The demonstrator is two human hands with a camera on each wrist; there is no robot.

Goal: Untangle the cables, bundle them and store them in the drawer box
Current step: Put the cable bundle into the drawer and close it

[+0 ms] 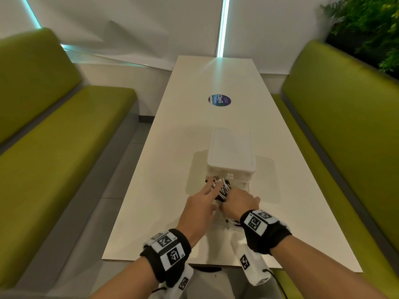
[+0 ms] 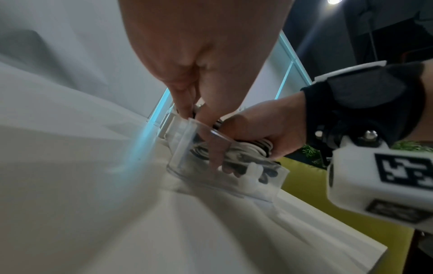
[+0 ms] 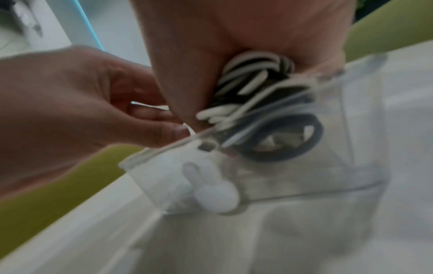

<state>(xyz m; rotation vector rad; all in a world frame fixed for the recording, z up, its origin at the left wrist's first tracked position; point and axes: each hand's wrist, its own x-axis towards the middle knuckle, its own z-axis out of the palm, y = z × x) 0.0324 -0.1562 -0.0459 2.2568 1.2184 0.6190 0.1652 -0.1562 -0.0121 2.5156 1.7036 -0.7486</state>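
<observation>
A white drawer box (image 1: 231,156) stands on the white table (image 1: 164,169), its clear drawer (image 2: 234,185) pulled out toward me. A coiled bundle of black and white cables (image 1: 222,189) sits half inside the drawer. My right hand (image 1: 230,196) grips the near end of the bundle (image 3: 248,81) from above. My left hand (image 1: 212,187) reaches over from the left, its fingers (image 2: 185,109) stretched out and pressing on the far end of the bundle at the drawer's rim. A white knob (image 3: 215,196) shows on the drawer's front wall.
Green benches (image 1: 64,134) run along both sides of the narrow table. A round blue sticker (image 1: 219,100) lies on the table beyond the box. A leafy plant (image 1: 371,24) fills the far right corner. The table's near edge (image 1: 216,265) lies just under my wrists.
</observation>
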